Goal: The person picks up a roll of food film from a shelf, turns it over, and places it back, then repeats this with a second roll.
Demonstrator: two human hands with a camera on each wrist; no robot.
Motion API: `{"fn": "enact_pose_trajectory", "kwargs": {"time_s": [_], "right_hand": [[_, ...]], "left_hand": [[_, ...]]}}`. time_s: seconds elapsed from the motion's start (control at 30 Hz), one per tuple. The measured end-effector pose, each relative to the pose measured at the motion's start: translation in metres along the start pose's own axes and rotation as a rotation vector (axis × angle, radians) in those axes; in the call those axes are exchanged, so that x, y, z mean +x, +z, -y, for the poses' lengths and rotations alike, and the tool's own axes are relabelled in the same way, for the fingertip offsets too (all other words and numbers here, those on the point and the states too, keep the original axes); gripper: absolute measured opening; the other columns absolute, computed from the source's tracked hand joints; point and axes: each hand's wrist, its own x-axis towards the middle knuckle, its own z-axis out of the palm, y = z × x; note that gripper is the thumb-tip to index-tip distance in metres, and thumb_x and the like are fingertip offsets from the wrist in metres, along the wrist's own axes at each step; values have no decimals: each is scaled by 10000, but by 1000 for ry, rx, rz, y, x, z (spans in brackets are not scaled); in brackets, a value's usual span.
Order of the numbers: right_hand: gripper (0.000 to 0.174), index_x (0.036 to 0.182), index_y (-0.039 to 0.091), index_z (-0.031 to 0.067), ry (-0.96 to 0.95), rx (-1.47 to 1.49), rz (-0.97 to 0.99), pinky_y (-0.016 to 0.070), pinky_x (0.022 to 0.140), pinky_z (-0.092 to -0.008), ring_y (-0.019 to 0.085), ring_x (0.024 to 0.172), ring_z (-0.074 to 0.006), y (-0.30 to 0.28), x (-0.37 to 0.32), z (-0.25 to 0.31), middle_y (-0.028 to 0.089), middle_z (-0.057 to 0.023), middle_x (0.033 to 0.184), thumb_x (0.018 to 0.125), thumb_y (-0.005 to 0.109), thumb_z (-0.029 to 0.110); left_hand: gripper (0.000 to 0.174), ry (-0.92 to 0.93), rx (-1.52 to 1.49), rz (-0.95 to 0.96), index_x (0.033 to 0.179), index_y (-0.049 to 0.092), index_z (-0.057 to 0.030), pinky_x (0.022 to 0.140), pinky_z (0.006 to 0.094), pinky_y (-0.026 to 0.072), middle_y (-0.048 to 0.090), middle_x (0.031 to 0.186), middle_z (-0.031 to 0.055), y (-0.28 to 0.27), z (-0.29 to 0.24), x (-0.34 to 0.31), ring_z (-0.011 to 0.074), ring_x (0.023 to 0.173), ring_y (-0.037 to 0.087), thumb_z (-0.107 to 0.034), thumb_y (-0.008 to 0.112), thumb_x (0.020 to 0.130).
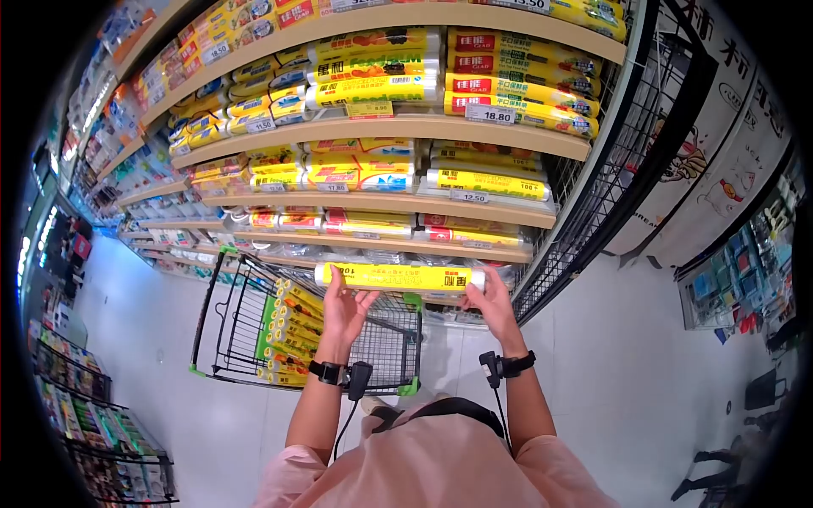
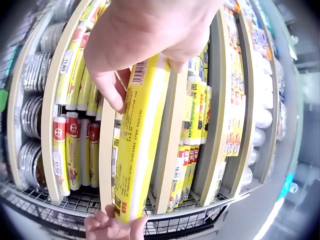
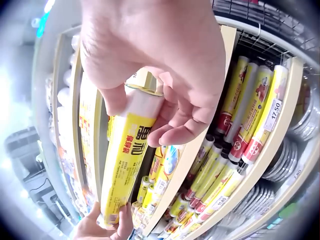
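A yellow roll of plastic food bags (image 1: 398, 277) with clear ends lies level between both hands, in front of the lower shelves in the head view. My left hand (image 1: 343, 311) grips one end, thumb on the near face. At the opposite end, my right hand (image 1: 493, 301) holds it between thumb and fingers. The right wrist view shows that thumb (image 3: 114, 100) on one side of the wrapped end and curled fingers (image 3: 182, 122) on the other. From the left wrist, the roll (image 2: 142, 135) appears lengthwise, its printed back showing.
Below the roll stands a wire shopping cart (image 1: 410, 389) with green corners, carrying several similar yellow rolls (image 1: 296, 334). Curved shelves (image 1: 373, 131) of bag and film rolls rise ahead. A black mesh rack side (image 1: 618, 169) stands to the right. Pale floor (image 1: 593, 389) surrounds the person.
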Motion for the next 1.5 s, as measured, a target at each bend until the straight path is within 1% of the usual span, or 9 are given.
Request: {"fn": "enact_pose_trajectory", "kwargs": {"time_s": [0.2, 0.33, 0.5, 0.7, 0.73, 1.0, 1.1, 1.2, 1.5], "right_hand": [[427, 1405, 356, 66, 102, 351, -5, 547, 714, -352, 651, 807, -228, -4, 0, 12, 618, -160, 1086, 1010, 509, 120], [389, 1390, 360, 86, 29, 343, -36, 554, 759, -365, 657, 848, -250, -9, 7, 7, 621, -166, 1103, 1023, 480, 129], [439, 1413, 344, 82, -118, 374, 142, 519, 932, -432, 580, 1137, -313, -7, 1, 25, 504, -187, 1315, 991, 455, 37], [521, 1482, 271, 19, -143, 444, 114, 504, 953, -457, 583, 1135, -303, -4, 6, 30, 505, -183, 1331, 1006, 473, 89], [511, 1475, 285, 13, -138, 421, 98, 505, 954, -459, 581, 1142, -297, -2, 5, 33, 509, -182, 1326, 1007, 476, 89], [494, 1394, 395, 11, -160, 469, 89, 526, 962, -412, 581, 1135, -222, 6, 1, 45, 544, -132, 1283, 940, 590, 18], [523, 1349, 448, 9, -218, 363, 40, 521, 961, -375, 598, 1098, -192, 10, 2, 37, 588, -107, 1225, 877, 675, -2], [543, 1256, 540, 18, -303, 130, 78, 517, 936, -315, 621, 1065, -174, 35, -2, 60, 641, -79, 1135, 774, 787, -12], [587, 1235, 539, 38, -335, -328, 314, 503, 956, -325, 596, 1131, -186, 60, -15, 68, 609, -83, 1231, 719, 814, -10]], "left_hand": [[568, 68, -102, 111, 1240, 506, 23, 936, 445, 531, 575, 1227, 205, 10, 0, -8, 326, 1146, 575, -484, 512, 983], [547, 15, -6, 165, 1276, 500, -13, 975, 474, 518, 549, 1263, 196, 4, -5, -6, 344, 1191, 536, -463, 553, 968], [458, 4, 56, 176, 1264, 527, -22, 916, 440, 557, 589, 1241, 157, 11, -18, -10, 337, 1145, 575, -375, 574, 976], [427, 108, 6, 229, 1301, 503, 0, 973, 478, 516, 611, 1219, 184, 10, -23, -12, 312, 1153, 594, -140, 616, 914], [498, 161, 44, 222, 1354, 467, -38, 1051, 464, 455, 572, 1296, 170, 14, -23, -16, 292, 1210, 557, -176, 617, 900], [503, 211, -100, 295, 1373, 429, -13, 1096, 491, 414, 543, 1314, 183, 17, -20, -21, 325, 1255, 511, -143, 613, 923], [467, 65, -261, 156, 1303, 458, 48, 1120, 496, 397, 522, 1312, 203, 19, 6, -11, 350, 1291, 476, -260, 585, 975], [455, -172, -313, -2, 1278, 479, 42, 1009, 430, 514, 537, 1280, 200, 2, 40, -4, 334, 1173, 575, -298, 560, 988], [374, -421, -275, -103, 1206, 538, -46, 878, 342, 591, 573, 1200, 153, -5, 74, -8, 264, 1097, 622, -344, 570, 983]]}}
